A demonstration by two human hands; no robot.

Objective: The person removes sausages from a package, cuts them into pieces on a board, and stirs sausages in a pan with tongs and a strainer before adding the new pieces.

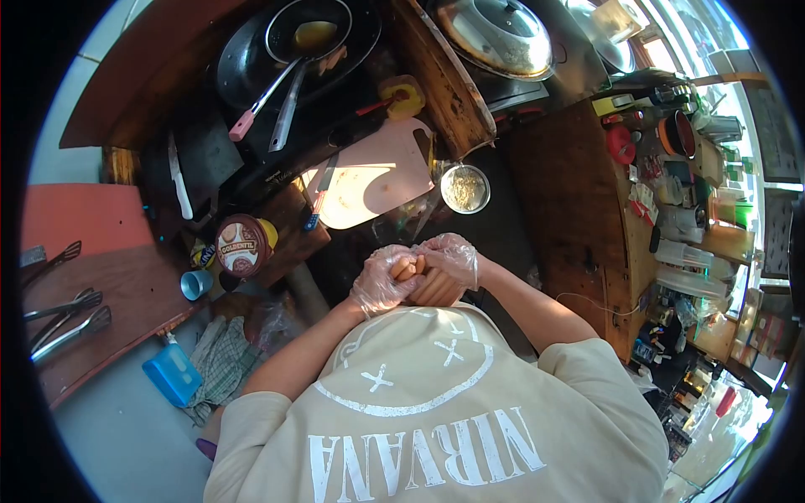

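Observation:
Both my hands wear clear plastic gloves and meet just in front of my chest. My left hand is closed, its fingers curled round part of a bunch of orange-brown sausages. From the other side my right hand pinches at the top of the same bunch, its fingertips touching the left ones. The gloves partly hide what lies between the fingers. Just beyond my hands are a pink cutting board, a knife with a blue and red handle and a round metal container of pale crumbs.
A black wok holds a ladle and a slotted turner. Further right stands a lidded pan. To the left are a Goldenfil jar, a blue cup and a long knife. Crowded shelves line the right side.

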